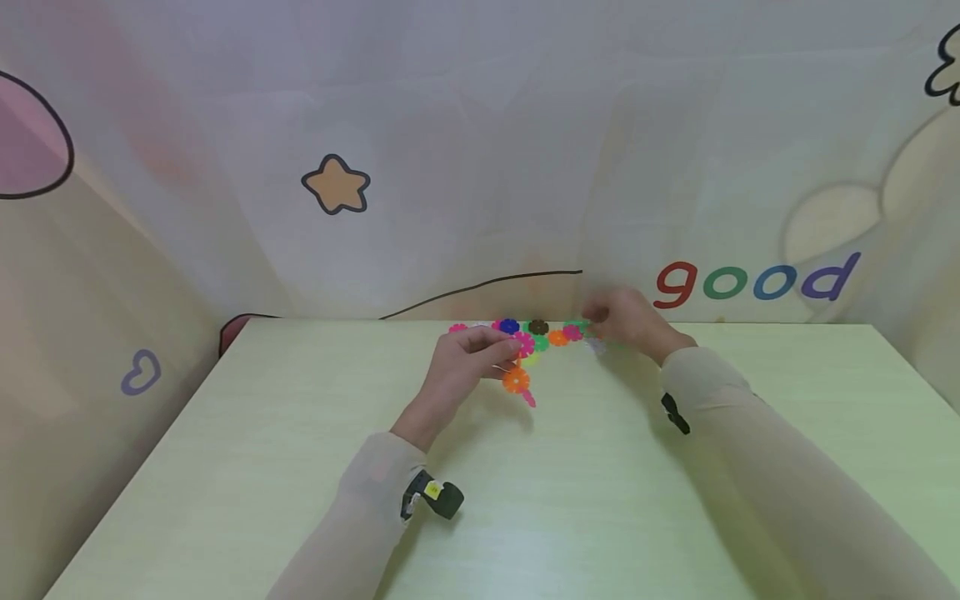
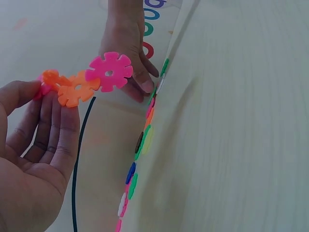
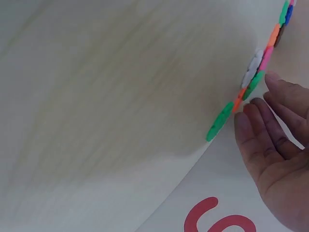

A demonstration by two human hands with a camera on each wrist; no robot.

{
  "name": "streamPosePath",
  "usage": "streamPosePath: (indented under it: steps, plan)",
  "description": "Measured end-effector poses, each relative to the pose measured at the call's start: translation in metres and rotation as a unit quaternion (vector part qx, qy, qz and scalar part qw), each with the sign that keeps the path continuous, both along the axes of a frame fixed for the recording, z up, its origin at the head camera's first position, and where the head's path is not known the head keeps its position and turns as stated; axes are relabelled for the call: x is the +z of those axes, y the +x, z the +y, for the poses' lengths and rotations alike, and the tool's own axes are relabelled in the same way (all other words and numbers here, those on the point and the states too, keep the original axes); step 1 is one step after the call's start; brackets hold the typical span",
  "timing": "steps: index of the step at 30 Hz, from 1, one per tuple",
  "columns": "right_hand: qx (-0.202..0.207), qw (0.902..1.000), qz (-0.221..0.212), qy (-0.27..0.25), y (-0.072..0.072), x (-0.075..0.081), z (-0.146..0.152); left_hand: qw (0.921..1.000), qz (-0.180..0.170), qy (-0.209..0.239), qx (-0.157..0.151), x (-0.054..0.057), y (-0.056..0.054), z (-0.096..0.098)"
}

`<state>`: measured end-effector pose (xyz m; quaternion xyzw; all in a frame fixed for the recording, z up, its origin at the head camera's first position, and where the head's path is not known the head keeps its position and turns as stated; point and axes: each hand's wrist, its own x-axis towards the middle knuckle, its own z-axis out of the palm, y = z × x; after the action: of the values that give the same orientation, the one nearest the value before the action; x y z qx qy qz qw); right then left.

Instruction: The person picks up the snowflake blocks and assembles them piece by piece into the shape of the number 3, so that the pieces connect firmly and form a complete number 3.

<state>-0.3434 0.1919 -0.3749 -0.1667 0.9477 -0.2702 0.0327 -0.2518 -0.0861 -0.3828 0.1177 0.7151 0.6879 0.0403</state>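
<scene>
My left hand point(image 1: 467, 357) pinches a small cluster of joined plastic snowflake discs between thumb and fingers, raised above the table. In the left wrist view the cluster shows a flat pink disc point(image 2: 120, 67), orange discs point(image 2: 72, 96) and another pink one partly hidden at the fingertips. At the table's far edge, my right hand point(image 1: 633, 321) has its fingers loosely bent beside a row of more discs. The right wrist view shows those fingers near a green disc point(image 3: 220, 122) and a whitish disc point(image 3: 252, 70), the thumb apart from them.
Along the far edge of the pale table point(image 1: 300, 467) lie several discs, among them a blue disc point(image 1: 508, 326), a brown disc point(image 1: 538, 327) and an orange disc point(image 1: 558, 337). Right behind that edge hangs a printed curtain point(image 1: 465, 167). Each wrist wears a black strap.
</scene>
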Motion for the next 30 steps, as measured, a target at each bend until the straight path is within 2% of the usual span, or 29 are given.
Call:
streamPosePath:
  steps: [7, 19, 26, 30]
  plan:
    - [-0.011, 0.9995, -0.019, 0.022, -0.002, -0.004, 0.002, 1.0, 0.001, 0.001, 0.001, 0.0, -0.001, 0.001]
    - [-0.006, 0.9991, -0.036, 0.024, -0.003, -0.004, 0.001, 1.0, -0.006, 0.006, 0.003, 0.0, -0.001, 0.0]
    - [-0.008, 0.9996, -0.027, 0.002, -0.002, -0.005, 0.001, 0.9999, -0.006, 0.01, 0.001, 0.0, -0.001, 0.0]
    - [-0.013, 0.9995, -0.009, -0.028, 0.007, -0.004, 0.003, 1.0, -0.005, 0.007, 0.001, 0.001, -0.001, 0.0]
